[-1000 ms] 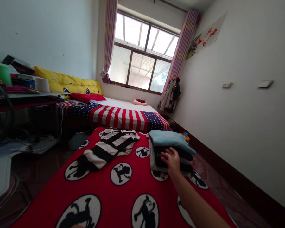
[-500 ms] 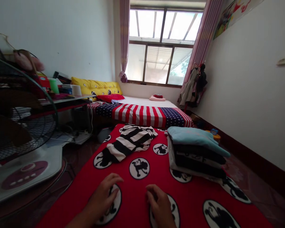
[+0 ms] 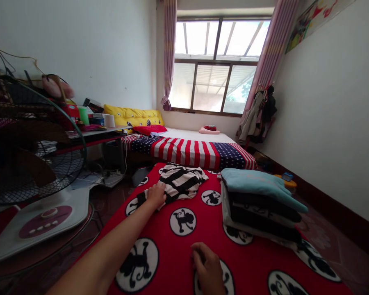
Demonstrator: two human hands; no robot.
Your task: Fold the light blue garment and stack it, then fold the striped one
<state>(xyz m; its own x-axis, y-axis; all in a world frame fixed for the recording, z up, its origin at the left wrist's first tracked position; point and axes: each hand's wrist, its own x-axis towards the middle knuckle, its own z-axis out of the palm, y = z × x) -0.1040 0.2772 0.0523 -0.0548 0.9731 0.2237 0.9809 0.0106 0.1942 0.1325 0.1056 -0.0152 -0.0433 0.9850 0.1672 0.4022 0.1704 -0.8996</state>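
Note:
My left hand (image 3: 156, 195) is stretched far forward and closed on the near edge of a crumpled black-and-white striped garment (image 3: 181, 181). The garment lies on a red blanket with black monkey prints (image 3: 175, 254). My right hand (image 3: 207, 268) rests low on the blanket near me, its fingers curled down against the cloth with nothing in them. To the right stands a stack of folded clothes (image 3: 260, 205), light blue on top and dark pieces below.
A standing fan (image 3: 33, 164) with a white base fills the left side. Behind it is a cluttered desk (image 3: 89, 131). Beyond the blanket lies a bed with a stars-and-stripes cover (image 3: 190, 149), then the window. Clothes hang on the right wall (image 3: 258, 114).
My left hand has gone from resting on the blanket near me out to the striped garment and closed on it. A second ago my right hand touched the folded stack; it now rests near me.

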